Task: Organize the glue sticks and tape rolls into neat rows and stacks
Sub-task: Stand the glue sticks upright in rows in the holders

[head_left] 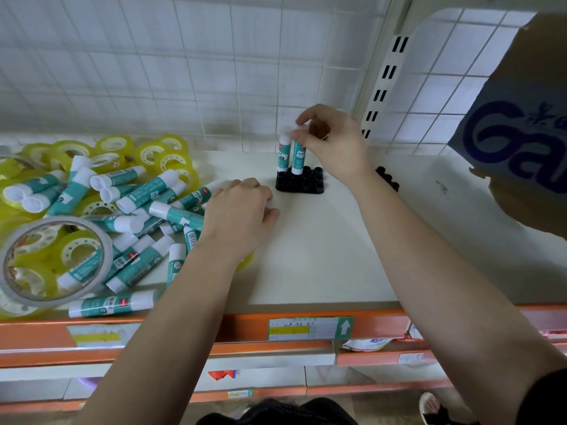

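White shelf [322, 256] — right hand [334, 142] pinches glue stick [299, 156] in holder [302, 188] near back edge.

On the shelf [322, 240] I see the heap of glue sticks [176, 214] at the left, lying over tape rolls [159, 154] that spread behind it. The holder [310, 184] sits far centre, two upright glue sticks [298, 157] in its far-left sockets. A box [521, 142] is at the right.

Two teal-and-white glue sticks [299, 159] stood upright in a black holder [306, 186]; other sticks [159, 207] lay jumbled among yellow tape rolls [167, 156].
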A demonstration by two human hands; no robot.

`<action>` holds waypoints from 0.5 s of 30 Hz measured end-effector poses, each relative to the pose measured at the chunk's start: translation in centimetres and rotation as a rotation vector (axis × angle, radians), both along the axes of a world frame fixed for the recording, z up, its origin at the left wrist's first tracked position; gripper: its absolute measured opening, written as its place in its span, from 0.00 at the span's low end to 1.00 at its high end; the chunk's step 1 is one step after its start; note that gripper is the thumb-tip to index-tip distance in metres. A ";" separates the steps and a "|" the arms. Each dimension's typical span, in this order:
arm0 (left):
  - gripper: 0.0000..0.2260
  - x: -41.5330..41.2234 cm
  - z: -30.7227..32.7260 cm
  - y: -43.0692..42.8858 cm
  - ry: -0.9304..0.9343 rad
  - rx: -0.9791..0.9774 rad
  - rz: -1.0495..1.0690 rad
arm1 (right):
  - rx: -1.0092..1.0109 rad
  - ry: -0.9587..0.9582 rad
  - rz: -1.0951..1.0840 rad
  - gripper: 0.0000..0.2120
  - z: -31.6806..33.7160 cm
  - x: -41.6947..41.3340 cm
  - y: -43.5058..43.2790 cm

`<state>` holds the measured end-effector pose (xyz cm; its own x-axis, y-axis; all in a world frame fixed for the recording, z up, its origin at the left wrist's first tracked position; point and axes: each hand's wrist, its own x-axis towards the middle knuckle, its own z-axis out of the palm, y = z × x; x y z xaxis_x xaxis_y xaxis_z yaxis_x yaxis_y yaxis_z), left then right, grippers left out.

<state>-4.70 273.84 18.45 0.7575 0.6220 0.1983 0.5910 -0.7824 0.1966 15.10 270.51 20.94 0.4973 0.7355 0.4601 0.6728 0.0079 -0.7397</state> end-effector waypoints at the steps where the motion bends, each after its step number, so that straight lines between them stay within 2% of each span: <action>1: 0.14 0.0 0.0 0.0 0.002 -0.001 0.000 | 0.004 -0.022 -0.011 0.09 -0.1 -0.1 0.1; 6: 0.14 0.0 0.1 0.0 0.007 -0.003 0.001 | 0.075 -0.073 -0.051 0.09 -0.6 0.0 0.1; 11: 0.14 0.0 0.0 0.1 0.003 -0.006 0.003 | 0.038 -0.108 -0.063 0.13 -1.2 -0.3 0.1; 15: 0.14 0.0 0.0 0.0 -0.007 -0.002 -0.002 | 0.000 -0.089 -0.067 0.08 -1.3 -0.3 -0.2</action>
<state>-4.72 273.88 18.40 0.7573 0.6208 0.2027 0.5879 -0.7832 0.2022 14.77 270.34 19.69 0.5022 0.7022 0.5047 0.7350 -0.0391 -0.6770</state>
